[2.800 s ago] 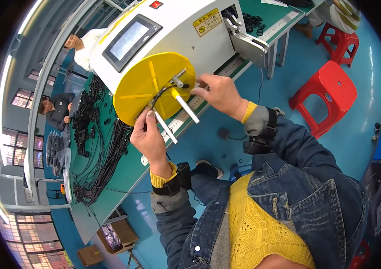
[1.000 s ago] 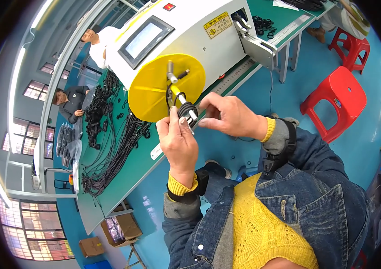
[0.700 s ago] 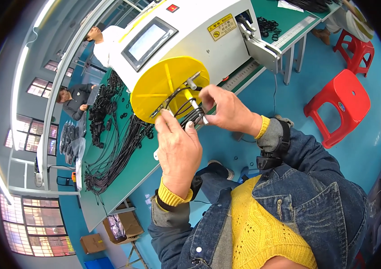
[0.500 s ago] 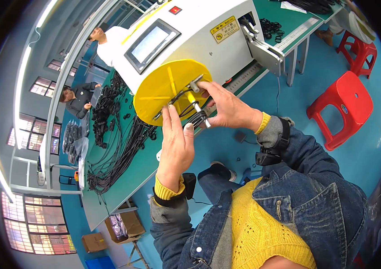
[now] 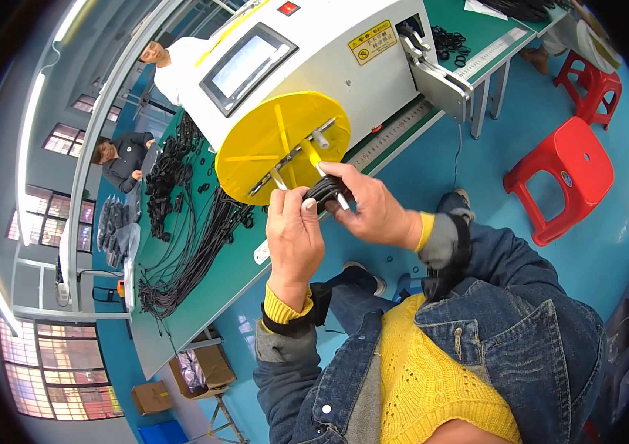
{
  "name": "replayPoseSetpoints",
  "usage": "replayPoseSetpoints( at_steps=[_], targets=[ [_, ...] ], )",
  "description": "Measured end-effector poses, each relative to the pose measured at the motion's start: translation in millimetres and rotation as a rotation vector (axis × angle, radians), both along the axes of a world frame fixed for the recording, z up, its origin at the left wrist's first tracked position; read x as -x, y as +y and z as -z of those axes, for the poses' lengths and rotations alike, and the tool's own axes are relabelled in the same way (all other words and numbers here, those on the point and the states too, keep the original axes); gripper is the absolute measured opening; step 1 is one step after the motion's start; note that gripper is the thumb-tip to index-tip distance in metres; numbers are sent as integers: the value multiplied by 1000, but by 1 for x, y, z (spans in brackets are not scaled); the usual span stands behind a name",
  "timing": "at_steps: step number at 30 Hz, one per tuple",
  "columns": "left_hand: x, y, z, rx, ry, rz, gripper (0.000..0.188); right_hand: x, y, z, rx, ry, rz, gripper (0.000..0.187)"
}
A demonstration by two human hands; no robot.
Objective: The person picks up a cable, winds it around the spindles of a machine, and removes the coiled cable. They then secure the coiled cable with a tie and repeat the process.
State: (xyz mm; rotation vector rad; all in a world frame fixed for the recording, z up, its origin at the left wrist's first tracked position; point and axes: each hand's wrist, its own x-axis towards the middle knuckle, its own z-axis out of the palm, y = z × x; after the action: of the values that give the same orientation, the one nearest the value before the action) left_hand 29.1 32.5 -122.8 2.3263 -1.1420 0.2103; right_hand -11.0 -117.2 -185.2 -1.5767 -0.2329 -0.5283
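"In front of the yellow disc (image 5: 248, 137), what's that dark thing being gripped?"

"A coil of black cable (image 5: 322, 191). Make it the middle of a dial, twelve being straight ahead of the person. From there the disc sits at about half past ten."

"And the hands?"

"Close together, both clamped on the coil. The left hand (image 5: 296, 231) pinches it from seven o'clock, thumb tip against the loops. The right hand (image 5: 375, 207) has it from four, thumb below and index finger above."

"Is it hanging on anything?"

"A white peg end (image 5: 342, 201) pokes out past the loops at four. Whether they also go round another peg, I can't tell; the left fingers cover that part."

"What's further out?"

"The white machine (image 5: 329, 70) fills twelve, its screen (image 5: 249, 68) at eleven. At eight, loose black cables (image 5: 192, 255) trail across the green desk (image 5: 200, 305). There's an open cardboard box (image 5: 218, 364) at seven, and a red stool (image 5: 577, 152) over at three."

"Anyone else about?"

"Someone in dark clothes (image 5: 128, 159) between nine and ten, and someone in white (image 5: 179, 74) between ten and eleven."
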Motion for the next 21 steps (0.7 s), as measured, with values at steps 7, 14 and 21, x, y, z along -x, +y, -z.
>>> replayPoseSetpoints(
  at_steps=[7, 14, 21],
  targets=[
    [6, -13, -2, 5, -160, 45, 24, -5, 10, 10, 308, -274, 361, 46],
    [32, -3, 6, -74, -166, -18, 28, 37, 14, 3, 399, -218, 342, 37],
    [81, 13, 65, -225, 227, -25, 35, 70, -2, 46, 736, 8, 84, 27]
  ],
)
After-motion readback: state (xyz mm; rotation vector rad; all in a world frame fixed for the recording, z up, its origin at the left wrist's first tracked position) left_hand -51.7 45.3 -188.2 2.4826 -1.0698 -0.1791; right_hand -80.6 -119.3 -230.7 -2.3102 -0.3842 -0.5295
